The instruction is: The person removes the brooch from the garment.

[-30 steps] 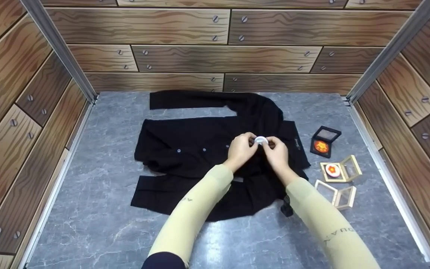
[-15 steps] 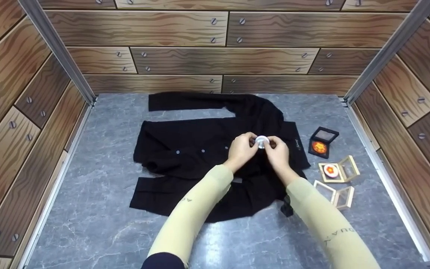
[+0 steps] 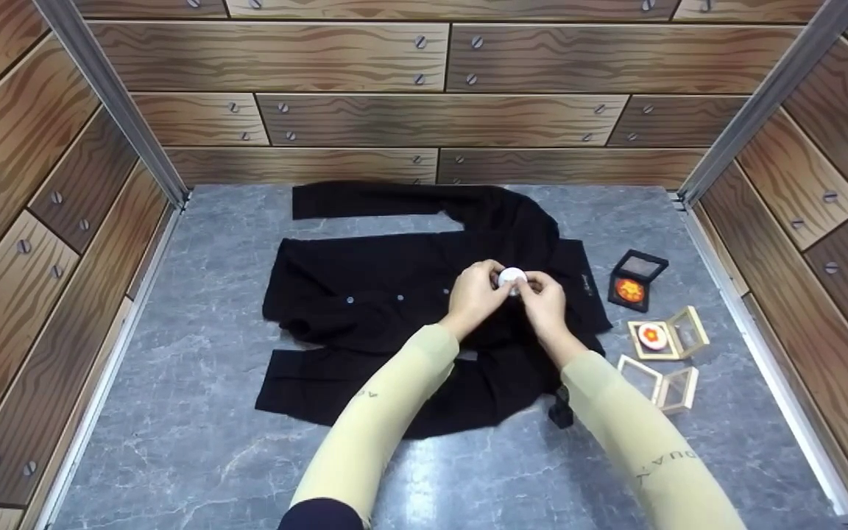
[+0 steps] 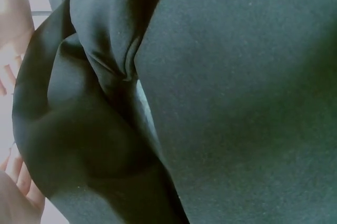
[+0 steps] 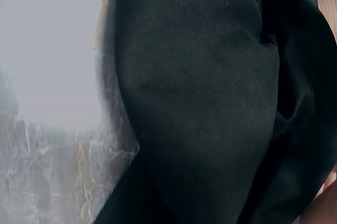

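My left hand [image 3: 477, 291] and right hand [image 3: 545, 302] pinch a small round white badge [image 3: 512, 277] from either side, over the chest of a black buttoned shirt [image 3: 372, 266]. The badge turns a plain white face up to the head view. The shirt lies spread with its collar end to the right and its sleeves to the left. Black cloth [image 4: 237, 103] fills most of the left wrist view, with parts of both hands along the left edge. In the right wrist view, dark cloth [image 5: 200, 87] hides the badge, and a bit of hand shows at the lower right corner.
Right of the shirt stand a black box [image 3: 629, 293] with an orange-red disc, a pale wooden box [image 3: 678, 356] with a red-flowered white disc, and an open frame-like wooden case [image 3: 662, 390]. Wood-patterned walls [image 3: 365, 118] enclose the grey marbled floor [image 3: 196, 442].
The badge has turned between my fingers: its silvery inner side faced up before, and its white face does now. Both hands stay nearly in place, and the shirt lies as before.
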Demonstrator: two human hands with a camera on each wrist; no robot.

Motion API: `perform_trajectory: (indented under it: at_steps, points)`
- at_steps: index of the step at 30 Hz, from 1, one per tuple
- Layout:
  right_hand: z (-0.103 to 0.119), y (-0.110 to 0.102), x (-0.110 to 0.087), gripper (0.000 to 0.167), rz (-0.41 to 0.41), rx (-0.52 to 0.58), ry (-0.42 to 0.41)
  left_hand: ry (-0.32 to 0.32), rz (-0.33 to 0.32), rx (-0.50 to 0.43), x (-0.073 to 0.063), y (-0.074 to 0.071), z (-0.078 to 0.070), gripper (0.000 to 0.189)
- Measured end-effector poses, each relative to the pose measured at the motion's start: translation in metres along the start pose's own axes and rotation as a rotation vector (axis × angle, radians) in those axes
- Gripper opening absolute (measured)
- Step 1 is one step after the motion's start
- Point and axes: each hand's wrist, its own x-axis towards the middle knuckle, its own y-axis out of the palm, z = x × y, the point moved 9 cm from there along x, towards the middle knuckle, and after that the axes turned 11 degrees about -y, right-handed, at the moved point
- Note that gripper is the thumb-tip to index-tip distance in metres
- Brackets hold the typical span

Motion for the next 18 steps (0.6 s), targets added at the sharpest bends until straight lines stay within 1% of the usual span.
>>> perform_trajectory:
  at_steps: [3, 9, 14, 18]
  points:
    - [-0.003, 0.002, -0.001, 0.021, 0.007, 0.041, 0.025, -0.010, 0.001, -0.012, 0.000, 0.000, 0.003, 0.022]
    - [-0.007, 0.006, -0.004, 0.022, 0.008, 0.160, 0.054, -0.039, 0.003, -0.037, 0.001, 0.000, 0.006, 0.020]
    - [-0.009, 0.009, -0.006, 0.020, 0.008, 0.254, 0.088, -0.070, 0.015, -0.083, 0.001, -0.001, 0.009, 0.019]
    - [-0.011, 0.011, -0.007, 0.018, 0.004, 0.294, 0.108, -0.087, 0.020, -0.105, 0.001, 0.000, 0.012, 0.019]
